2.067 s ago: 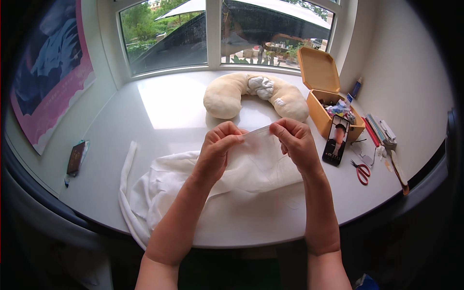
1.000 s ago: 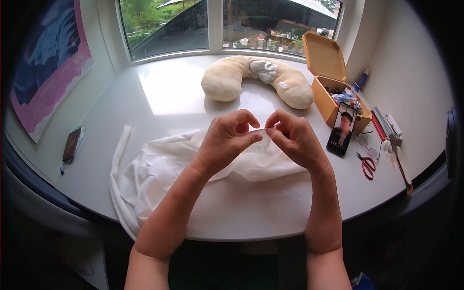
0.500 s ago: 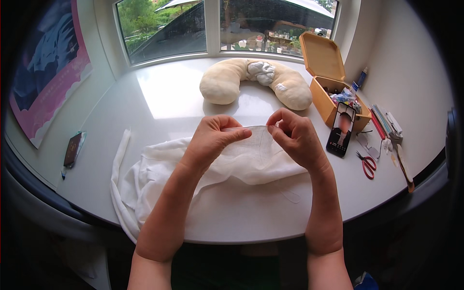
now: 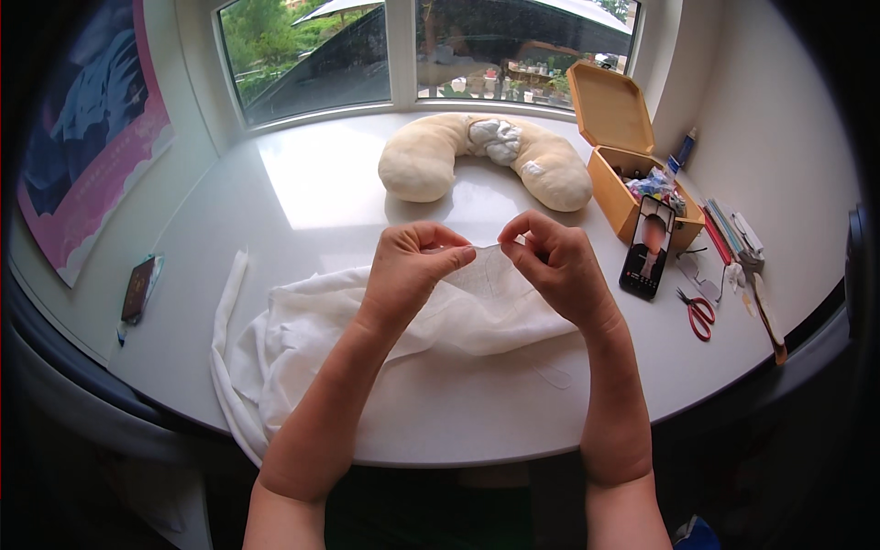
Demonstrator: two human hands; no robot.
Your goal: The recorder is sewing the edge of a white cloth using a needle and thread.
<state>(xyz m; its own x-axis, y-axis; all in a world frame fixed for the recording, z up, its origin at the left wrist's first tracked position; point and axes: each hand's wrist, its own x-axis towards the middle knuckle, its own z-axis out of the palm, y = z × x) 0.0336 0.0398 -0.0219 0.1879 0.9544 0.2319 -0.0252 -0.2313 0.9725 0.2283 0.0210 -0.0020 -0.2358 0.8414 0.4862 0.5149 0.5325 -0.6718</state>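
Head view: two bare forearms are seen rising from the lower edge of the frame to its centre, where both hands are raised over a white cloth (image 4: 367,321). The left hand (image 4: 410,266) is curled nearly closed, its thumb and fingertips pinched on the upper edge of the cloth. The right hand (image 4: 555,264) is likewise curled, thumb and forefinger pressed together on the same edge just right of centre; whether something thin is also held between them cannot be told. A short stretch of thin fabric is held taut between the two hands, which are near each other but not touching.

The rest of the cloth is spread in folds on the white tabletop (image 4: 321,183), trailing toward the lower left of the frame. A cream U-shaped pillow (image 4: 431,160) is laid in the upper centre, near the window (image 4: 312,50). An open wooden box (image 4: 614,156) with small items inside is placed at the upper right, and a phone (image 4: 647,247) is propped against it. Red-handled scissors (image 4: 699,312) are seen at the right, and a small dark packet (image 4: 139,286) at the left edge of the tabletop.
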